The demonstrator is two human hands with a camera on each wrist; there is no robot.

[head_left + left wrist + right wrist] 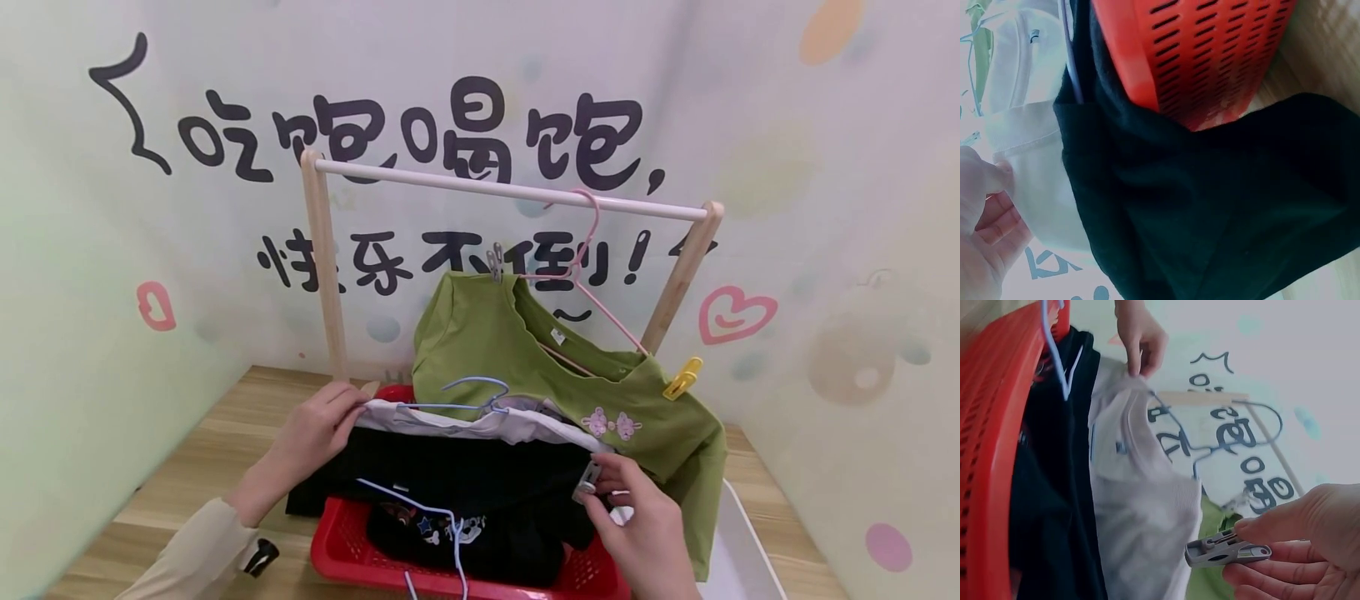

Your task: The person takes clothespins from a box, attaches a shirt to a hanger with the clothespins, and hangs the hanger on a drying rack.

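A pale lavender-white shirt [517,427] hangs on a blue wire hanger [491,406]. My left hand [318,425] pinches its left shoulder between thumb and fingers. Near the shirt's right shoulder, my right hand [645,521] holds a grey clothespin [1225,548] between thumb and fingers. The clothespin's jaws stand apart from the fabric in the right wrist view. In front of the shirt lies a black garment [465,467] over a red basket [337,546], with a second blue hanger [427,506] on it. The hook of the shirt's hanger points up, off the rail.
Behind stands a rack with a white rail [450,182] and wooden posts [326,275]. From it a green shirt [480,333] hangs on a pink hanger [596,221], with a grey clip [495,262] and a yellow clothespin [682,379]. A white tray [753,542] sits at right.
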